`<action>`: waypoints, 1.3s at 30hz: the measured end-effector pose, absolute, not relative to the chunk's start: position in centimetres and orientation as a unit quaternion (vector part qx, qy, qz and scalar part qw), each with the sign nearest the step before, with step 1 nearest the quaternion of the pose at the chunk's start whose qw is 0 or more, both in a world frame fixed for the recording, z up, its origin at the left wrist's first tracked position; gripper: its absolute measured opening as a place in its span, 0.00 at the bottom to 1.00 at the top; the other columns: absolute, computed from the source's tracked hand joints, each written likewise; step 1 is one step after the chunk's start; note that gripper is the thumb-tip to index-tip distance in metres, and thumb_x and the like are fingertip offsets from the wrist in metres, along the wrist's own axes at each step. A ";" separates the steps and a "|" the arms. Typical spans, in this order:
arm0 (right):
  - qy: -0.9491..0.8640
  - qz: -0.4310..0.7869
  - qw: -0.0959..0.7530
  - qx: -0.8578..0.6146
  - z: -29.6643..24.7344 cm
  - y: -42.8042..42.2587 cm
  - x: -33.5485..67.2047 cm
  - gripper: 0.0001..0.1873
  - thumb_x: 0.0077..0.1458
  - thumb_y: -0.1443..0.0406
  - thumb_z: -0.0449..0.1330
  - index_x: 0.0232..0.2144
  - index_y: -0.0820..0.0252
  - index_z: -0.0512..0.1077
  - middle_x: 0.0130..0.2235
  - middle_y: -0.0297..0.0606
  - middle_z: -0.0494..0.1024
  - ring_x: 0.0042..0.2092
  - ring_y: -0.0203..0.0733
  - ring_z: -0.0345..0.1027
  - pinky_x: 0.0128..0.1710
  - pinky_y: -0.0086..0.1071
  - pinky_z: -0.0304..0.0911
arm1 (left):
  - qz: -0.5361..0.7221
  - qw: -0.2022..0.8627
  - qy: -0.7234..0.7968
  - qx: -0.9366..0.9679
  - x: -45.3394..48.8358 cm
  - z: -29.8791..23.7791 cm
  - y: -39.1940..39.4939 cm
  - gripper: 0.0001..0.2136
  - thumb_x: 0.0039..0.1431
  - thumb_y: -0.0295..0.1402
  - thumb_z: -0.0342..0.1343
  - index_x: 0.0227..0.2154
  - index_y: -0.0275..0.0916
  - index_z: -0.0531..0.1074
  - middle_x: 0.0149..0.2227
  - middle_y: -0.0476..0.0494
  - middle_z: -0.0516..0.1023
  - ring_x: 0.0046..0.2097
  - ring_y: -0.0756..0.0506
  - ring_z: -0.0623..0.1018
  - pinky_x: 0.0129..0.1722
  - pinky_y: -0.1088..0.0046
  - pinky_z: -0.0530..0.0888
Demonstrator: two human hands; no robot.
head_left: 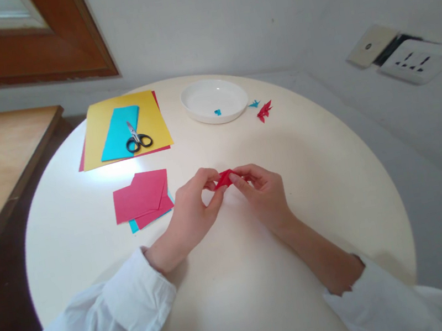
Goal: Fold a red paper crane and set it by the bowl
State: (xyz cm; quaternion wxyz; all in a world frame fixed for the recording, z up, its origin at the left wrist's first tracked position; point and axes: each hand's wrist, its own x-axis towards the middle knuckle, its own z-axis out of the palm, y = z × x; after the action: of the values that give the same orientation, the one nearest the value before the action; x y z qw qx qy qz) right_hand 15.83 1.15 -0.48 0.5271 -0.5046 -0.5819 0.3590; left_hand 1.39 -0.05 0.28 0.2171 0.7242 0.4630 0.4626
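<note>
Between both hands, a little above the middle of the white table, is a small folded piece of red paper (226,177). My left hand (195,203) pinches its left end between thumb and fingers. On the right end, my right hand (264,189) has its thumb pressed over the paper, with the fingers curled behind. Parts of the folds are hidden by the fingertips. Left of my left hand lie loose red paper sheets (138,198), overlapping, with blue paper (134,226) showing underneath.
Scissors (137,139) rest on folded blue paper (115,134), over yellow (151,120) and red sheets. A white dish (200,117) at the back holds a small blue paper piece (218,113). Beside it lie a red folded paper figure (265,111) and a small blue one (254,103).
</note>
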 end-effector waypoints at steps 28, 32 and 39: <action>-0.575 0.385 0.536 -0.483 -0.4 0.9 15.5 0.05 0.46 0.63 0.62 0.25 0.59 0.72 0.27 0.34 0.77 0.30 0.38 0.70 0.32 0.33 0.66 | 0.494 0.251 0.466 0.690 1.4 0.2 0.0 0.04 0.53 0.26 0.55 0.31 0.40 0.65 0.30 0.49 0.74 0.34 0.49 0.76 0.36 0.73 0.73; -0.577 0.383 0.536 -0.482 -0.5 0.9 15.6 0.05 0.47 0.63 0.61 0.25 0.59 0.72 0.27 0.34 0.77 0.30 0.37 0.70 0.33 0.33 0.66 | 0.487 0.235 0.468 0.699 1.3 0.4 0.0 0.03 0.54 0.27 0.55 0.30 0.40 0.66 0.30 0.49 0.75 0.33 0.50 0.76 0.34 0.74 0.73; -0.584 0.374 0.532 -0.485 -0.5 0.8 15.6 0.05 0.47 0.62 0.61 0.25 0.59 0.73 0.27 0.35 0.78 0.31 0.38 0.70 0.34 0.34 0.66 | 0.480 0.219 0.480 0.701 1.2 0.5 0.0 0.02 0.54 0.28 0.55 0.28 0.40 0.68 0.28 0.48 0.76 0.31 0.49 0.76 0.31 0.74 0.72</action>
State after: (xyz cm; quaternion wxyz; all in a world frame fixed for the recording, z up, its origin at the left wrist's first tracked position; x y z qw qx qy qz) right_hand 15.63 0.78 -0.49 0.5320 -0.4852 -0.5844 0.3743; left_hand 1.22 -0.03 0.53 0.2195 0.7012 0.4798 0.4796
